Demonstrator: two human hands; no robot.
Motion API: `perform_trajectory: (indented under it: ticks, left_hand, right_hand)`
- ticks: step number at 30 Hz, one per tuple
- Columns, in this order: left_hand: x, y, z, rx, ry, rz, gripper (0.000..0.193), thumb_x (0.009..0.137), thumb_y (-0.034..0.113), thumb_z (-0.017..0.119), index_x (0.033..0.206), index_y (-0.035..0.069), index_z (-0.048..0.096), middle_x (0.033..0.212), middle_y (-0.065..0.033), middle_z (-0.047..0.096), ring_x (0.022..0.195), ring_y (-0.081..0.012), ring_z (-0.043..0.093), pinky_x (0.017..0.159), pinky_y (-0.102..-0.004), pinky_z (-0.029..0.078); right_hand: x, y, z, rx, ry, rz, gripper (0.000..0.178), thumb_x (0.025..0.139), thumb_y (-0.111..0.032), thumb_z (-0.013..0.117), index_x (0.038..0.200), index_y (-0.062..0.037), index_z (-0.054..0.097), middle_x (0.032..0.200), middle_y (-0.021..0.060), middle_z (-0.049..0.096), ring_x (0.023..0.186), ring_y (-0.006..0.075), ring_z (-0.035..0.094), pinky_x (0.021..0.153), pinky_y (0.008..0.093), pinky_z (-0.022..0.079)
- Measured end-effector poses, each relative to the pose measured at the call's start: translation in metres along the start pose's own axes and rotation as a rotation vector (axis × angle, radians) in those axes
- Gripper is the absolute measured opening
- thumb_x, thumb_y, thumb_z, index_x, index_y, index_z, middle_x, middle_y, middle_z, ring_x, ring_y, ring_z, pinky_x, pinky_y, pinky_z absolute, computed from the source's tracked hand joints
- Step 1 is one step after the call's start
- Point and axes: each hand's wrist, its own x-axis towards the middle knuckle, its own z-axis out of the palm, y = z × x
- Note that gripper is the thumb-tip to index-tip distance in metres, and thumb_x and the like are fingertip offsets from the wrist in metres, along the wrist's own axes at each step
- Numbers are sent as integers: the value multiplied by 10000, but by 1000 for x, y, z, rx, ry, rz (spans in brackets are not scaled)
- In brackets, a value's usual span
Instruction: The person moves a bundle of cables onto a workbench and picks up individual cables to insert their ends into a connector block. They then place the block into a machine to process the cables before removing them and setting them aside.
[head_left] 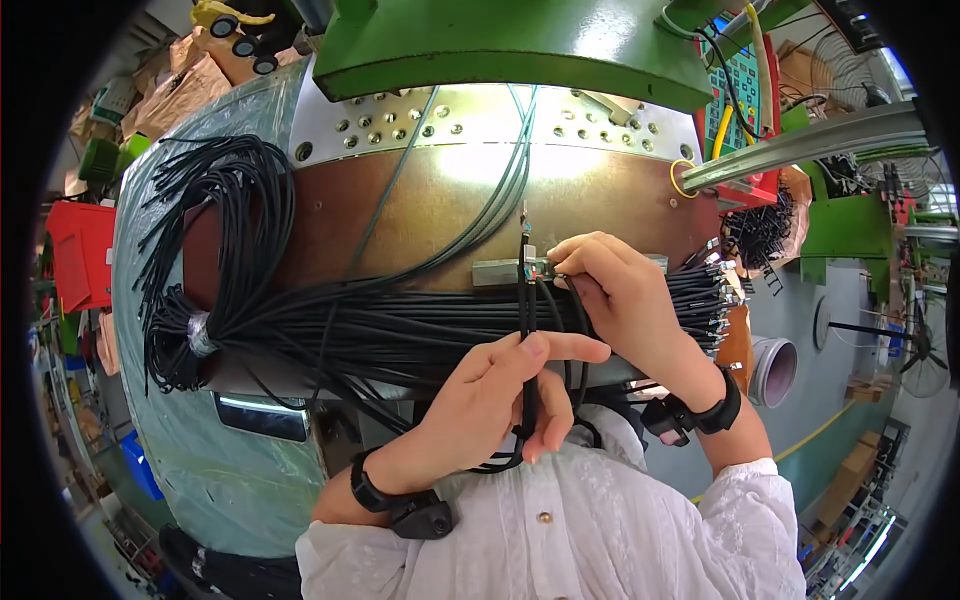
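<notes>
My left hand [482, 398] is closed around black cables [528, 315] that stand up from it, the index finger stretched out to the right. Their stripped ends show coloured wires and small metal terminals. My right hand [628, 300] pinches the end of another black cable at a grey metal bar [498, 272], just right of the upright cables. What lies between its fingertips is partly hidden. Beneath both hands a thick bundle of black cables [400, 322] lies across the brown board [430, 205], gathered at the left by a clear tie [200, 332].
A green machine [510, 55] with a drilled metal plate [390, 120] stands at the far side. Metal connectors [722, 285] tip the bundle's right end. A phone [262, 416] lies on the green-covered table [225, 480]. A metal rail [800, 145] and red control box [745, 120] flank the right.
</notes>
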Motion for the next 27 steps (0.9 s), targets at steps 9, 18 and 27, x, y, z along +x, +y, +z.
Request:
perform_trajectory:
  ticks: [9,18,27]
  left_hand:
    - [12,5,7,-21,-67,-162,496,991,306,255,1168,-87,499,558,-104,568,411,-133,466,423,-232,397]
    - [-3,31,8,498,-36,-102,350,964,207,399,1015,-69,608,729,-129,663,607,-159,631,555,-217,484]
    - [31,38,10,436,-108,-525,424,928,322,489,779,-35,665,665,-94,652,590,-131,633,515,-204,463]
  right_hand:
    - [-8,-19,-14,-303,189,-222,186,700,74,618,855,-16,565,905,110,621,744,271,614,629,308,497]
    - [-26,23,-22,-195,166,-81,178,712,61,636,859,-19,576,919,105,622,772,269,616,674,305,494]
    - [-18,19,-27,-200,56,-27,167,714,62,630,843,-27,571,880,98,610,763,268,596,642,307,481]
